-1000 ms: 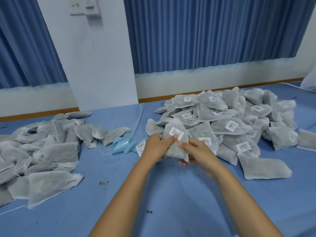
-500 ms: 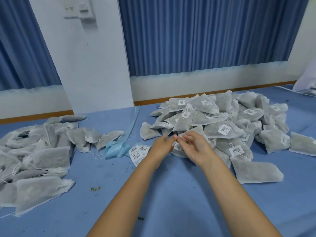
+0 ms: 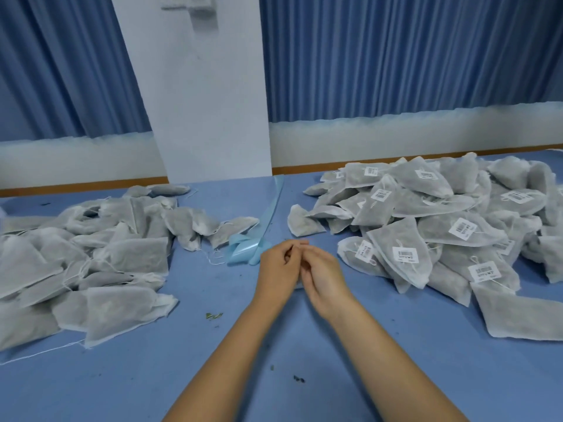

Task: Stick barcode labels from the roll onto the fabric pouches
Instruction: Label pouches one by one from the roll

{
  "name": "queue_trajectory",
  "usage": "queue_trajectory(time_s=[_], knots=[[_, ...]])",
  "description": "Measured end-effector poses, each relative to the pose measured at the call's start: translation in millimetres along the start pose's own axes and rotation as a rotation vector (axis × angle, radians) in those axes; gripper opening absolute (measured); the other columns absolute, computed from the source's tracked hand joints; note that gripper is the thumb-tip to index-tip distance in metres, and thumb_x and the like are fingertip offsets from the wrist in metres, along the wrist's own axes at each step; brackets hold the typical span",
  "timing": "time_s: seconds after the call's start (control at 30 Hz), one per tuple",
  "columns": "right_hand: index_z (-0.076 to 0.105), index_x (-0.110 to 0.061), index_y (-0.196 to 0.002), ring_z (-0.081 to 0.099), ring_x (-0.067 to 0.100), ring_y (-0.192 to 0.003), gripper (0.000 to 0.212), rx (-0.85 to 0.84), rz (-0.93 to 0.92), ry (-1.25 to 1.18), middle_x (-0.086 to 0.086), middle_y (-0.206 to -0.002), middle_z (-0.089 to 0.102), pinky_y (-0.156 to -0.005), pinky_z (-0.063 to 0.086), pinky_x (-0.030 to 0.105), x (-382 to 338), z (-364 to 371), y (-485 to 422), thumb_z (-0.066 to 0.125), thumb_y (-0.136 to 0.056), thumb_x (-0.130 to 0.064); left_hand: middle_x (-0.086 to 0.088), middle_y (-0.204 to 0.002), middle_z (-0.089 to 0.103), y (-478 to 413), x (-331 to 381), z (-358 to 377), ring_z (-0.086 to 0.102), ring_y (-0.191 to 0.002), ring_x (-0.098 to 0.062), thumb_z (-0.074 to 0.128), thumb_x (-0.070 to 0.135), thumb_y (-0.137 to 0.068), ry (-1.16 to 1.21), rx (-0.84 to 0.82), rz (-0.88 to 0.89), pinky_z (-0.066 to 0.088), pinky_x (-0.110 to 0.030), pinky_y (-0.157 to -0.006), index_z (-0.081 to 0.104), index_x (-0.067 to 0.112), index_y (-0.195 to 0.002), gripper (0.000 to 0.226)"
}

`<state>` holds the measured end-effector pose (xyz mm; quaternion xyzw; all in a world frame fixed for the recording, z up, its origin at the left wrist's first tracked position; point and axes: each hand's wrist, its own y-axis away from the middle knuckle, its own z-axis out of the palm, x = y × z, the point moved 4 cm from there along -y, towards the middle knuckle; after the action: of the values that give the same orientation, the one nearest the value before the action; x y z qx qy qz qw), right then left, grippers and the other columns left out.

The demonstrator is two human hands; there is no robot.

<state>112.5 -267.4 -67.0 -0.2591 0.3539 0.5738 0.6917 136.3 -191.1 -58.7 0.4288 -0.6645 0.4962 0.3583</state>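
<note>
My left hand (image 3: 278, 269) and my right hand (image 3: 324, 275) are pressed together at the middle of the blue table (image 3: 152, 385). Their fingers are curled and the fingertips meet. They cover the spot where the label strip lay, and only a pale sliver (image 3: 300, 286) shows under them, so what they pinch is mostly hidden. A heap of grey fabric pouches with barcode labels (image 3: 441, 233) lies to the right. The nearest labelled pouch (image 3: 399, 254) lies just right of my hands. A heap of unlabelled pouches (image 3: 91, 263) lies to the left.
A light blue backing ribbon (image 3: 243, 254) curls just left of my hands and runs back toward a white pillar (image 3: 207, 102). One plain pouch (image 3: 518, 315) lies apart at the front right. Blue curtains hang behind the table. Small crumbs dot the near cloth.
The labelled pouch that both hands held a second ago now lies on the right heap. Both hands moved left and down onto the label strip, which they now cover.
</note>
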Motion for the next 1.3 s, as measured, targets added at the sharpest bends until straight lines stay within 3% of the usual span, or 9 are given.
queue_trajectory(time_s=[0.2,0.27,0.37,0.5,0.67,0.8,0.97,1.1,1.3], knots=[[0.061,-0.004,-0.079,0.067,0.011,-0.067,0.028,-0.121,-0.114,0.308,0.01,-0.076,0.069,-0.065,0.051,0.017,42.2,46.3,-4.5,0.042,-0.087,0.015,0.004,-0.091,0.074,7.0,-23.1,-71.3,0.07,-0.088,-0.013,0.045,-0.002,-0.096,0.095,0.205,-0.04,0.055,-0.023,-0.077,0.072,0.021,-0.093,0.035],[0.059,-0.004,-0.079,0.065,0.008,-0.063,0.028,-0.152,-0.121,0.462,0.01,-0.075,0.066,-0.064,0.05,0.014,57.0,54.3,-5.3,0.041,-0.086,0.016,-0.003,-0.102,0.071,4.3,-35.3,-95.4,0.065,-0.097,-0.022,0.043,0.006,-0.098,-0.238,0.239,-0.116,0.053,-0.033,-0.084,0.069,0.014,-0.103,0.028],[0.057,-0.003,-0.084,0.061,-0.001,-0.055,0.023,-0.21,-0.068,0.692,0.015,-0.079,0.062,-0.062,0.047,0.01,80.0,53.9,-5.8,0.042,-0.086,0.014,-0.01,-0.122,0.055,8.4,-53.8,-130.5,0.047,-0.119,-0.028,0.043,0.015,-0.097,-1.124,0.095,-0.352,0.041,-0.032,-0.091,0.055,0.01,-0.119,0.025],[0.06,-0.003,-0.085,0.061,0.007,-0.06,0.018,-0.334,0.011,0.881,0.014,-0.081,0.065,-0.065,0.048,0.012,90.5,47.6,-9.4,0.047,-0.088,0.008,-0.01,-0.134,0.046,15.5,-72.2,-157.6,0.044,-0.127,-0.027,0.045,0.013,-0.097,-1.386,-0.051,-0.558,0.039,-0.028,-0.099,0.046,0.013,-0.129,0.033],[0.061,-0.007,-0.085,0.063,0.011,-0.064,0.016,-0.32,0.021,0.887,0.014,-0.083,0.068,-0.07,0.051,0.017,89.4,44.9,-9.3,0.051,-0.086,0.006,-0.011,-0.123,0.059,10.8,-71.2,-161.1,0.059,-0.114,-0.025,0.047,0.003,-0.096,-1.238,-0.006,-0.51,0.046,-0.027,-0.087,0.059,0.007,-0.113,0.021],[0.058,-0.017,-0.105,0.065,0.019,-0.077,0.029,-0.355,-0.037,1.022,-0.002,-0.104,0.067,-0.079,0.049,0.026,85.6,48.7,-7.3,0.06,-0.082,0.001,-0.013,-0.105,0.066,4.1,-64.2,-133.0,0.055,-0.103,-0.03,0.054,0.023,-0.093,-1.008,-0.021,-0.198,0.041,-0.035,-0.085,0.066,0.005,-0.103,0.023],[0.049,-0.017,-0.123,0.056,0.012,-0.068,0.049,-0.335,-0.121,1.046,0.005,-0.087,0.063,-0.073,0.045,0.023,66.4,45.9,-15.8,0.056,-0.081,0.006,-0.002,-0.091,0.064,-4.1,-57.1,-103.8,0.056,-0.088,-0.019,0.067,0.025,-0.09,-0.617,-0.002,0.183,0.039,-0.026,-0.081,0.07,0.014,-0.1,0.016],[0.064,-0.003,-0.099,0.061,0.019,-0.071,0.026,-0.17,-0.255,0.905,0.015,-0.084,0.067,-0.072,0.05,0.024,61.1,37.3,-19.8,0.055,-0.081,0.013,0.016,-0.086,0.069,-0.1,-66.2,-103.3,0.065,-0.079,0.0,0.074,0.015,-0.084,-0.181,0.002,0.127,0.047,-0.011,-0.074,0.06,0.035,-0.106,0.032],[0.065,-0.01,-0.073,0.059,0.002,-0.052,0.018,-0.19,-0.395,0.85,-0.005,-0.06,0.063,-0.059,0.046,0.012,53.1,39.4,-18.0,0.065,-0.084,0.004,0.018,-0.089,0.068,2.9,-59.0,-121.0,0.064,-0.084,0.0,0.072,0.011,-0.084,-0.106,0.066,0.171,0.043,-0.005,-0.073,0.059,0.038,-0.109,0.039]])
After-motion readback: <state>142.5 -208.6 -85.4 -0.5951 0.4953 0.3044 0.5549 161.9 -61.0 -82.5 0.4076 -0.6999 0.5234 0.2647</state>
